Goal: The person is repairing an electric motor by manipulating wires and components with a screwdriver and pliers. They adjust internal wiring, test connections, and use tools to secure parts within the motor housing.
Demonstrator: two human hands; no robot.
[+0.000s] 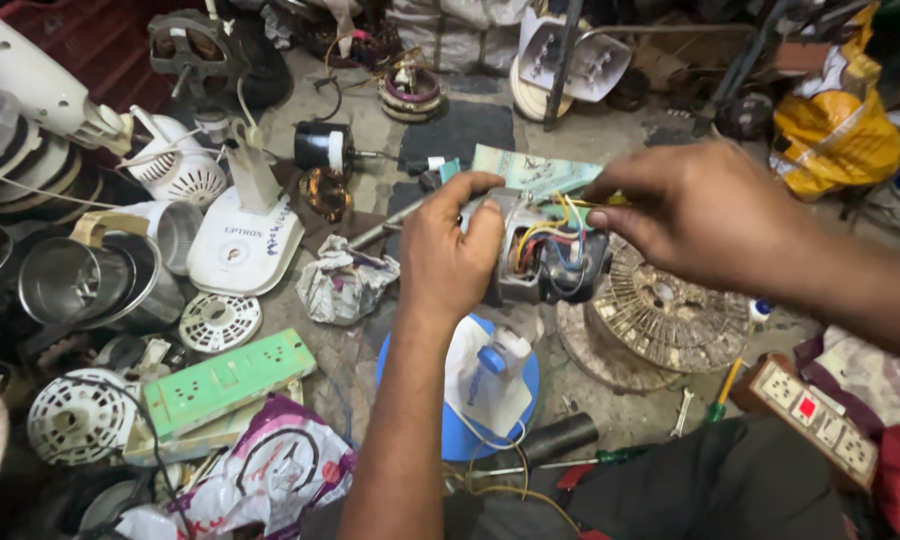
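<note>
floor [610, 135]: bare concrete, crowded with fan parts, well apart from the lifted work
fan base [245, 235]: white, flat on floor left of centre, stem upright
green socket strip [232, 378]: lies lower left, tilted
blue disc [455, 420]: under the hands, white spray bottle [495, 365] lying on it
round grille [667, 312]: dirty, beneath right hand, on floor
motor [542, 250]: small electric motor, held up mid-frame, shaft pointing left, coloured wires [560, 222] exposed
left hand [448, 255]: wrapped around motor's left end, firm grasp
right hand [705, 215]: fingers pinched at the yellow wires on top of motor; whether it holds a tool, cannot tell
risk: likely a wire tears off the winding if the pinch pulls hard; motor could slip onto the bottle below, since only one hand bears it
</note>
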